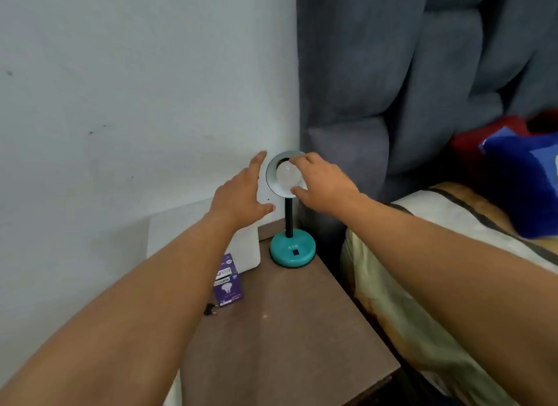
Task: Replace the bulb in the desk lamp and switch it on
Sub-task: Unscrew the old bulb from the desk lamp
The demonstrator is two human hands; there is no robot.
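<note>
A teal desk lamp point(292, 250) stands at the far end of a brown bedside table point(280, 339), its round shade point(271, 176) tilted toward me. A white bulb point(288, 176) sits in the shade, unlit. My right hand point(323, 185) has its fingers and thumb around the right side of the bulb. My left hand point(241, 194) hovers just left of the shade with fingers spread, not touching it. A purple bulb box point(227, 281) stands on the table's left edge. A black rocker switch point(296, 253) sits on the lamp base.
A white box-like object point(244, 248) leans by the wall behind the purple box. A black plug point(210, 309) lies at the table's left edge. A bed with a beige cover point(437, 254) borders the table's right side, grey curtains point(407, 73) behind.
</note>
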